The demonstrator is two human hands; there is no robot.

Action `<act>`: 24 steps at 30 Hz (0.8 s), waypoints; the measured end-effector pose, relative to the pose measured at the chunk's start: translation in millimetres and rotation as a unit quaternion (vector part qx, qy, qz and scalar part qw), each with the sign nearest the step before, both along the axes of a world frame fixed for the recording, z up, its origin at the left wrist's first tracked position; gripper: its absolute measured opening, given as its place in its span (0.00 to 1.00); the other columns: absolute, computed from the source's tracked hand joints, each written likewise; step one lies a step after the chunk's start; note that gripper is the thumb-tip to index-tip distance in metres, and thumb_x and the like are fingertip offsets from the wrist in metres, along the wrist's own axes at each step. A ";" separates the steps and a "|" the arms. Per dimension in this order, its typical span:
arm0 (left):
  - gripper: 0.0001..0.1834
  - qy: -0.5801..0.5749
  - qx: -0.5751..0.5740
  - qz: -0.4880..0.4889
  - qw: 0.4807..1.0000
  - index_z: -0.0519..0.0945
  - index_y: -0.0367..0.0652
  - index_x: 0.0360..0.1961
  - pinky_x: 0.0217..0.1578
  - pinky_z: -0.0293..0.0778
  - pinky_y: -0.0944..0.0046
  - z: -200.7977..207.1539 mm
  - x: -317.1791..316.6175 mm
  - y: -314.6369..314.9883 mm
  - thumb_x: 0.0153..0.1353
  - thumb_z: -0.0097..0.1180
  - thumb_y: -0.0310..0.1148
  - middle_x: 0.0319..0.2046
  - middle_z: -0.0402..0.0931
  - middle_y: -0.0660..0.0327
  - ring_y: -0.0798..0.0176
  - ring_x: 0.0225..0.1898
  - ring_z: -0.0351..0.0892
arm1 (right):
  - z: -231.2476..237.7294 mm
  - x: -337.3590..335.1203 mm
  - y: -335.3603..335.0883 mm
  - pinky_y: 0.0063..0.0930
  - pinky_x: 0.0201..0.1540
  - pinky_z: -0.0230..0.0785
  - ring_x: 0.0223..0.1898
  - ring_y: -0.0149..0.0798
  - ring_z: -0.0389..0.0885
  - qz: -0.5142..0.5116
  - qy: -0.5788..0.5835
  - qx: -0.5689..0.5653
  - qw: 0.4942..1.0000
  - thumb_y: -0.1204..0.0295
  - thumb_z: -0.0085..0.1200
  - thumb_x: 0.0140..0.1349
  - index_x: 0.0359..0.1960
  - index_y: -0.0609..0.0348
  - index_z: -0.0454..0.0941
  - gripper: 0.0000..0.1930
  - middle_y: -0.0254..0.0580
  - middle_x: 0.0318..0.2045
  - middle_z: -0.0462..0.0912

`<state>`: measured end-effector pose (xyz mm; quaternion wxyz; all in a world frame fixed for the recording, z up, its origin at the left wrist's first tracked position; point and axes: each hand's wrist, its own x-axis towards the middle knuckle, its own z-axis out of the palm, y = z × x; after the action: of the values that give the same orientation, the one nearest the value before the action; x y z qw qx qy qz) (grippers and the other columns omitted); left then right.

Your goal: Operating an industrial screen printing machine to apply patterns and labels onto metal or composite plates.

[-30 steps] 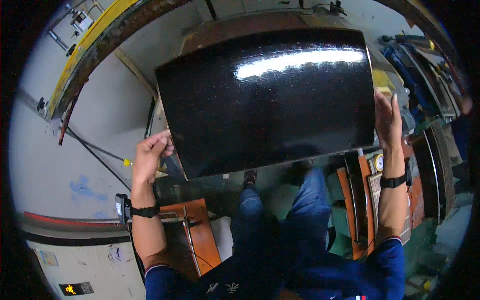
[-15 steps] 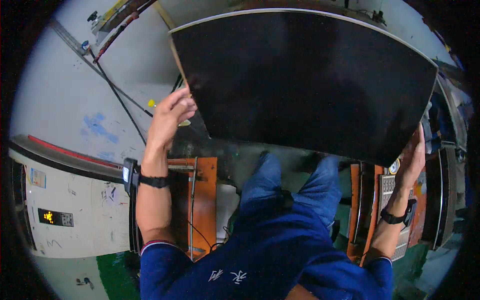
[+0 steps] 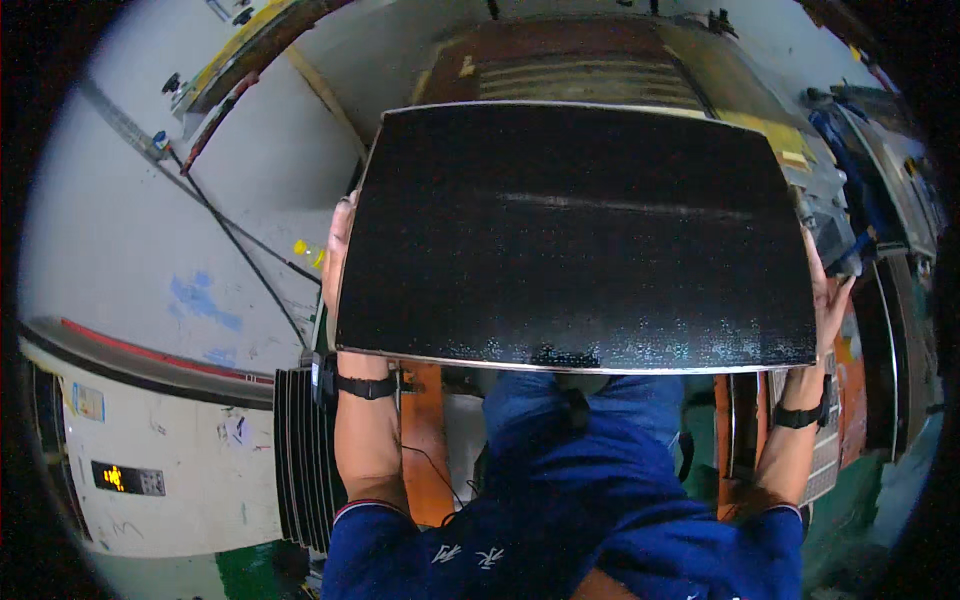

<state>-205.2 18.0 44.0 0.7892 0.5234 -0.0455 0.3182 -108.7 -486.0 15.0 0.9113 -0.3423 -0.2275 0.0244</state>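
Observation:
A large black flat panel with a thin pale rim spans the space between my arms, in front of my waist. Its left edge rests against my left hand, whose fingers wrap partly out of sight behind it. My right hand grips the opposite edge, with some fingers spread outward and others hidden by the panel. The face toward me is dark, with a pale streak across it and speckled glints along its near edge. Both wrists wear black straps.
Beside my left forearm stands a stack of black panels. A white cabinet with a lit display is at the left. Beyond the panel lies a brown slatted surface. An orange frame stands by my legs.
The panel has come nearer and turned from a slant to nearly level, uncovering the slatted surface behind. My left hand has shifted from loosely curled fingers to lying along its left edge.

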 end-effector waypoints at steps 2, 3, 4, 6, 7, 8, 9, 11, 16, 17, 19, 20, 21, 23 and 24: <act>0.27 -0.013 0.090 0.015 0.996 0.54 0.31 0.63 0.65 0.51 0.58 4.1 -3.5 -9.5 0.70 0.33 0.40 0.64 0.55 0.51 0.57 0.65 0.54 | 4.6 -3.4 -11.0 0.33 0.67 0.45 0.66 0.44 0.54 0.018 0.069 -0.071 0.995 0.40 0.23 0.65 0.64 0.74 0.49 0.43 0.54 0.65 0.55; 0.28 -0.017 0.067 -0.008 0.998 0.53 0.30 0.63 0.65 0.51 0.58 3.5 -1.3 -9.1 0.69 0.35 0.38 0.64 0.55 0.50 0.58 0.66 0.54 | 6.0 -2.5 -15.1 0.33 0.66 0.47 0.65 0.44 0.56 0.074 0.079 -0.078 0.991 0.41 0.24 0.65 0.63 0.74 0.51 0.42 0.55 0.63 0.58; 0.29 0.001 0.107 -0.013 0.994 0.53 0.29 0.63 0.65 0.52 0.58 2.5 -3.0 -5.7 0.68 0.38 0.38 0.64 0.55 0.48 0.57 0.65 0.54 | 3.6 -1.6 -21.3 0.33 0.65 0.51 0.63 0.43 0.60 0.082 0.121 -0.090 0.985 0.42 0.27 0.66 0.62 0.73 0.53 0.41 0.56 0.61 0.62; 0.30 0.023 0.166 -0.020 0.986 0.54 0.30 0.63 0.65 0.50 0.57 -8.0 2.3 5.5 0.67 0.42 0.40 0.63 0.56 0.47 0.55 0.66 0.53 | -14.5 2.9 -36.1 0.32 0.63 0.54 0.61 0.43 0.63 0.095 0.137 -0.107 0.980 0.45 0.29 0.67 0.61 0.74 0.55 0.38 0.55 0.59 0.65; 0.31 0.013 0.184 -0.026 0.982 0.55 0.28 0.63 0.65 0.47 0.56 -9.3 6.4 3.2 0.67 0.40 0.42 0.63 0.55 0.45 0.52 0.66 0.52 | -17.1 2.9 -35.8 0.31 0.63 0.54 0.60 0.42 0.64 0.090 0.139 -0.095 0.982 0.46 0.29 0.67 0.60 0.74 0.56 0.37 0.55 0.59 0.65; 0.31 0.017 0.182 -0.030 0.983 0.55 0.28 0.63 0.65 0.47 0.56 -11.8 8.0 1.3 0.67 0.40 0.42 0.63 0.55 0.45 0.52 0.66 0.52 | -20.7 -0.3 -36.3 0.31 0.63 0.54 0.60 0.42 0.64 0.087 0.145 -0.096 0.981 0.46 0.29 0.67 0.60 0.74 0.56 0.37 0.55 0.59 0.65; 0.31 0.005 0.209 -0.041 0.977 0.54 0.27 0.63 0.66 0.45 0.55 -14.5 8.3 -0.3 0.69 0.35 0.43 0.64 0.53 0.44 0.51 0.66 0.50 | -24.4 -4.8 -36.9 0.31 0.64 0.54 0.60 0.42 0.64 0.054 0.155 -0.083 0.983 0.46 0.29 0.67 0.60 0.74 0.56 0.37 0.54 0.59 0.65; 0.33 -0.004 0.231 -0.037 0.972 0.54 0.25 0.62 0.67 0.41 0.54 -18.7 11.2 -3.2 0.69 0.26 0.46 0.64 0.50 0.42 0.49 0.67 0.48 | -27.1 -10.3 -34.4 0.30 0.65 0.51 0.61 0.42 0.62 0.020 0.154 -0.063 0.986 0.47 0.28 0.68 0.61 0.74 0.55 0.37 0.54 0.60 0.64; 0.36 -0.016 0.243 -0.032 0.969 0.53 0.25 0.62 0.68 0.38 0.55 -14.5 10.3 -14.4 0.68 0.28 0.50 0.65 0.49 0.42 0.50 0.68 0.46 | -33.8 -17.1 -40.5 0.30 0.66 0.47 0.63 0.42 0.59 -0.034 0.151 -0.062 0.986 0.47 0.28 0.68 0.62 0.75 0.54 0.37 0.54 0.61 0.61; 0.37 -0.016 0.253 -0.028 0.967 0.53 0.26 0.63 0.68 0.38 0.56 -13.6 8.8 -15.3 0.67 0.29 0.52 0.65 0.49 0.42 0.50 0.68 0.46 | -33.5 -18.0 -40.2 0.30 0.67 0.46 0.64 0.42 0.57 -0.048 0.148 -0.059 0.986 0.48 0.28 0.68 0.62 0.75 0.54 0.37 0.54 0.62 0.60; 0.39 -0.020 0.250 -0.030 0.968 0.53 0.26 0.63 0.68 0.37 0.56 -14.3 6.4 -16.1 0.67 0.30 0.54 0.65 0.49 0.42 0.50 0.68 0.45 | -29.5 -20.5 -37.6 0.30 0.67 0.45 0.65 0.43 0.56 -0.059 0.140 -0.063 0.986 0.48 0.28 0.68 0.62 0.75 0.54 0.36 0.54 0.63 0.59; 0.40 -0.024 0.247 -0.035 0.968 0.53 0.26 0.63 0.68 0.36 0.56 -15.4 5.0 -16.8 0.66 0.31 0.55 0.65 0.49 0.42 0.50 0.68 0.45 | -27.8 -22.1 -36.8 0.30 0.68 0.43 0.65 0.43 0.55 -0.072 0.134 -0.067 0.986 0.49 0.27 0.68 0.62 0.75 0.54 0.36 0.55 0.63 0.58; 0.40 -0.025 0.247 -0.033 0.968 0.53 0.26 0.63 0.68 0.36 0.56 -16.1 3.2 -18.6 0.66 0.31 0.55 0.65 0.49 0.42 0.50 0.68 0.45 | -27.0 -23.3 -37.0 0.30 0.68 0.43 0.65 0.43 0.55 -0.071 0.133 -0.067 0.986 0.49 0.27 0.68 0.62 0.75 0.54 0.36 0.55 0.63 0.58; 0.41 -0.016 0.225 -0.021 0.974 0.53 0.26 0.63 0.68 0.35 0.56 -15.3 0.6 -22.1 0.65 0.32 0.57 0.65 0.48 0.42 0.50 0.68 0.44 | -25.7 -23.6 -37.9 0.31 0.69 0.40 0.67 0.43 0.52 -0.093 0.123 -0.081 0.985 0.49 0.26 0.68 0.62 0.75 0.54 0.36 0.55 0.64 0.56; 0.41 -0.018 0.225 -0.019 0.974 0.53 0.26 0.63 0.68 0.35 0.56 -15.1 -0.8 -22.5 0.65 0.32 0.57 0.65 0.48 0.42 0.50 0.68 0.44 | -24.9 -24.3 -37.6 0.31 0.69 0.40 0.67 0.43 0.52 -0.092 0.121 -0.081 0.985 0.49 0.26 0.68 0.62 0.75 0.54 0.36 0.55 0.64 0.56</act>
<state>-206.0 -4.6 28.9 0.6558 0.6809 -0.1403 0.2942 -132.9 -523.5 -9.9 0.8999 -0.4286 -0.0805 0.0002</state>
